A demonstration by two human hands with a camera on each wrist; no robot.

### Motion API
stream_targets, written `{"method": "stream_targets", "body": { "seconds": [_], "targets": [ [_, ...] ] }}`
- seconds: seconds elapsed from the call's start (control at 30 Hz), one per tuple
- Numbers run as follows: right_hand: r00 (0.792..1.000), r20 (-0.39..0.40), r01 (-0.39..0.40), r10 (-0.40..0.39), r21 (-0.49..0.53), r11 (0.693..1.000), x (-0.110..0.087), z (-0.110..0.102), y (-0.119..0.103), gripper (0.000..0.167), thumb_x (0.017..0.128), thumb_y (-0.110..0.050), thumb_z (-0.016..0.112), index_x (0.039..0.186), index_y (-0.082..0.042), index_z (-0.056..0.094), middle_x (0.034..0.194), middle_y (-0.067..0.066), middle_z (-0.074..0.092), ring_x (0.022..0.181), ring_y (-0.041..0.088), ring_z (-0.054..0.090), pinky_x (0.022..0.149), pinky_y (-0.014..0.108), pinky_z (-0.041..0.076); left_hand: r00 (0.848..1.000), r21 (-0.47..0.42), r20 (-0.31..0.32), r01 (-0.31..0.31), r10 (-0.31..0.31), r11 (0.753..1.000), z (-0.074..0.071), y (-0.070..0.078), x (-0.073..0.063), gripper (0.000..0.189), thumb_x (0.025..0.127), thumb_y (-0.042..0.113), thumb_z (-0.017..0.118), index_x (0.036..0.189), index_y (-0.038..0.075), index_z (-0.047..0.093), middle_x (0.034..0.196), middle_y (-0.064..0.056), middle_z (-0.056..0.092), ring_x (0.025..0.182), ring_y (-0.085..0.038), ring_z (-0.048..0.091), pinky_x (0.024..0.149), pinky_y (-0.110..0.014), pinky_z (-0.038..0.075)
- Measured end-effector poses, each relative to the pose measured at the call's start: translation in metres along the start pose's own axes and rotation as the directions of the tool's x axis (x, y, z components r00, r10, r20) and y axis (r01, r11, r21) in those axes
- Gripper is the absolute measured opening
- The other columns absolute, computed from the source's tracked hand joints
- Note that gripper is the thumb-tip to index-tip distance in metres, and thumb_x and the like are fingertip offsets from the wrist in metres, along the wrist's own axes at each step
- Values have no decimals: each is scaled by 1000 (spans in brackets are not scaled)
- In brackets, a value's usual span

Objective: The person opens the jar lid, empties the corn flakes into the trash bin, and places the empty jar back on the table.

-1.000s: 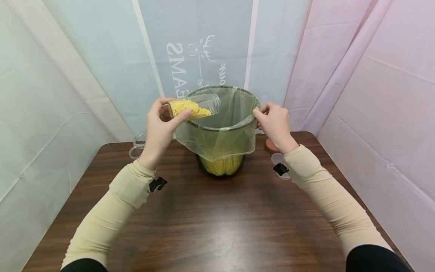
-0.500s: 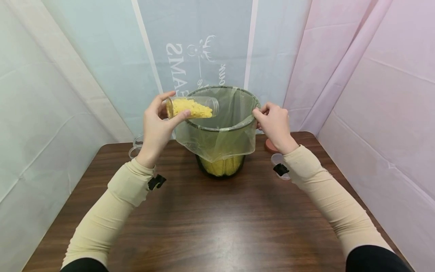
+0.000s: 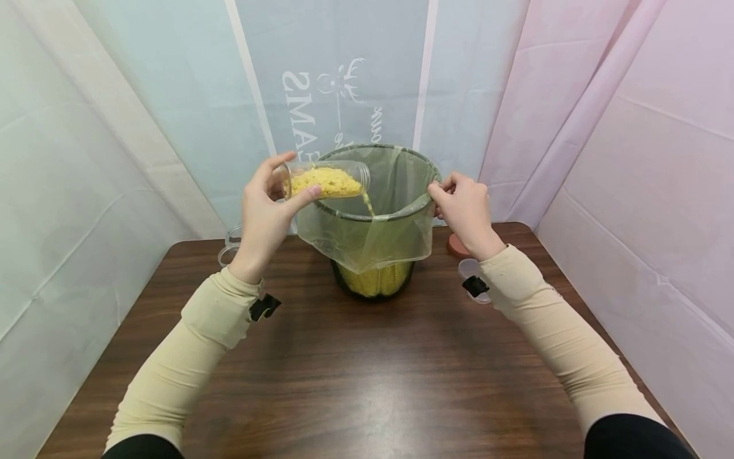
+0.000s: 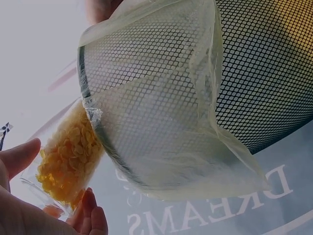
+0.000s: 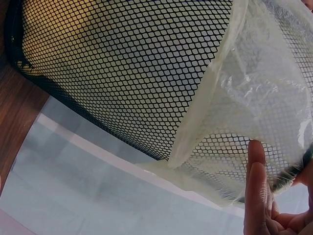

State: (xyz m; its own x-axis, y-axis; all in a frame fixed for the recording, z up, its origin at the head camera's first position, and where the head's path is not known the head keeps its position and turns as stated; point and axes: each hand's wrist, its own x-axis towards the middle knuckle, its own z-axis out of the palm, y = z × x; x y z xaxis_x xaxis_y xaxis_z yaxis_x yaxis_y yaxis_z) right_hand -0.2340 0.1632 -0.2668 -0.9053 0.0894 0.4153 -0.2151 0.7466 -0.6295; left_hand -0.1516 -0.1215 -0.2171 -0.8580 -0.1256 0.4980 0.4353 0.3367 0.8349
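Note:
My left hand (image 3: 266, 207) grips a clear plastic jar (image 3: 327, 180) by its base end, thumb along the near side. Yellow flakes (image 4: 72, 154) fill its lower half, and the jar lies nearly level with its threaded mouth over the bin. A thin stream of flakes (image 3: 367, 203) falls from that mouth into the bin. The black mesh bin (image 5: 127, 73) stands upright, lined with a translucent yellowish bag (image 3: 373, 245) folded over the rim. At the rim's right side my right hand (image 3: 463, 207) pinches the bag, with fingers outside the mesh. Yellow shows through the bin's lower mesh.
On the brown wooden table (image 3: 367, 370), clear round lids (image 3: 228, 255) lie behind my left wrist. A reddish-brown lid (image 3: 457, 247) and a clear disc (image 3: 469, 271) lie by my right wrist. Fabric curtains (image 3: 636, 191) enclose the table's back and sides.
The jar has tipped level from a slight tilt, and my left fingers have shifted on it. Flakes have slid to the mouth and now pour out. My right hand stays in place.

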Motion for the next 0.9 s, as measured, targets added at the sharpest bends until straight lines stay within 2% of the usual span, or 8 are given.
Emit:
{"method": "stream_targets", "body": {
  "seconds": [0.1,0.17,0.3,0.57,0.8,0.9],
  "targets": [
    [1000,0,2,-2,-1,1000,0,0,0,28,89,-36,50,79,-12,62,65,5,69,51,13,64,55,28,44,1000,-5,1,-4,4,1000,-1,1,0,58,79,10,75,132,7,52,93,-12,64,69,-10,43,69,-25,40],
    [1000,0,3,-3,0,1000,0,0,1,29,89,-36,50,79,-12,62,65,5,69,51,13,64,55,28,44,1000,-5,2,-12,12,1000,-1,2,0,58,79,8,75,132,5,52,106,-18,66,71,-8,46,71,-24,42],
    [1000,0,1,-1,3,1000,0,0,0,29,89,-36,50,79,-12,62,65,5,69,52,13,65,55,28,43,999,-4,5,-35,35,999,-1,3,0,58,78,4,74,131,2,51,115,-22,64,76,-10,52,74,-23,45],
    [1000,7,-6,6,-4,1000,0,0,0,30,89,-37,49,80,-13,63,65,4,69,52,13,64,56,29,43,997,15,4,-73,73,997,-1,-2,-1,57,76,1,76,128,4,54,120,-20,62,100,-26,60,82,-27,47],
    [1000,13,-5,5,2,1000,0,0,1,30,90,-38,48,80,-13,62,65,4,69,55,16,66,54,29,44,997,13,-6,-79,79,997,-1,-27,6,60,73,7,80,127,13,56,123,-10,62,109,-18,59,84,-30,46],
    [1000,14,-4,4,2,1000,0,0,1,30,90,-38,48,80,-13,62,65,4,69,54,16,65,54,29,44,997,10,-5,-80,80,997,-1,-30,6,61,72,8,81,127,15,56,125,-8,60,108,-17,59,85,-32,46]
  ]
}}
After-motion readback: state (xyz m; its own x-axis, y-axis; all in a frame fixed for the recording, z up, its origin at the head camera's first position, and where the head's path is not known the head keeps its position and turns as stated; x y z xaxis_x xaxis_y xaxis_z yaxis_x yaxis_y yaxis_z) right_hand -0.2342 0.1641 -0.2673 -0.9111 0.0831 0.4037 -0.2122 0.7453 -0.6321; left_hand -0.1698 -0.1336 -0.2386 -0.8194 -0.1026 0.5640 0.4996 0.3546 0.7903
